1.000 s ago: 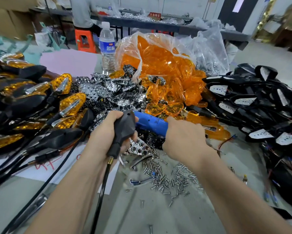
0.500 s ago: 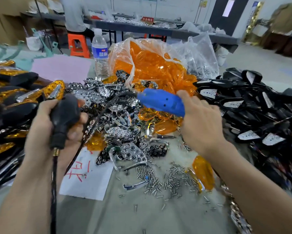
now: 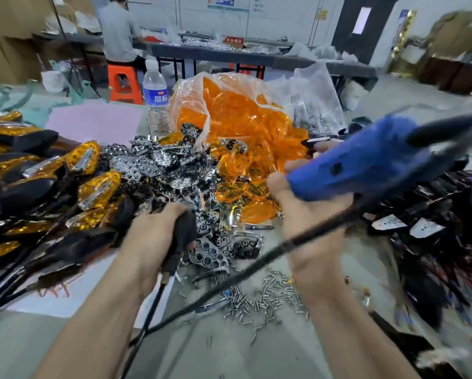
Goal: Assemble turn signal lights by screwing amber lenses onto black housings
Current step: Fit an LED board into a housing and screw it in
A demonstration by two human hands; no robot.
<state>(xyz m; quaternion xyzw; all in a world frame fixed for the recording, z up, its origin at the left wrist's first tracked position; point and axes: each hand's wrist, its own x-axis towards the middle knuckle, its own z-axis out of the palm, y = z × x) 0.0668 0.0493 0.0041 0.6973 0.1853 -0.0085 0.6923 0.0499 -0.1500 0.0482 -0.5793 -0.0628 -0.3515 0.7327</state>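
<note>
Head view, the only one. Landmark: screw pile (image 3: 267,294) on the table, low centre.

My left hand (image 3: 158,233) is up-left of the screw pile, fingers wrapped tight round a black housing (image 3: 184,231). Its thin wire (image 3: 150,310) trails down toward me, left of the pile. I can't tell if a lens is on it, since the hand hides that face.

My right hand (image 3: 311,228) is above-right of the pile, palm up, fingers closed round the blue screwdriver (image 3: 366,162). It's heavily blurred and the bit is not visible. The driver's black cable (image 3: 256,266) runs diagonally right over the pile's upper-left edge.

Amber lenses (image 3: 245,187) lie loose just beyond the pile, with more in the clear bag (image 3: 237,113) behind. Spare housings (image 3: 434,214) are heaped to the right of the pile and finished lights (image 3: 92,181) are far left of it.

Risks, my read:
- The cable hangs low over the screws, so a swing could scatter them.
- The cable and housing wire run close near my side and could snag.
- The driver is high and its aim unclear, so the bit may miss the screw hole and scratch a lens.
</note>
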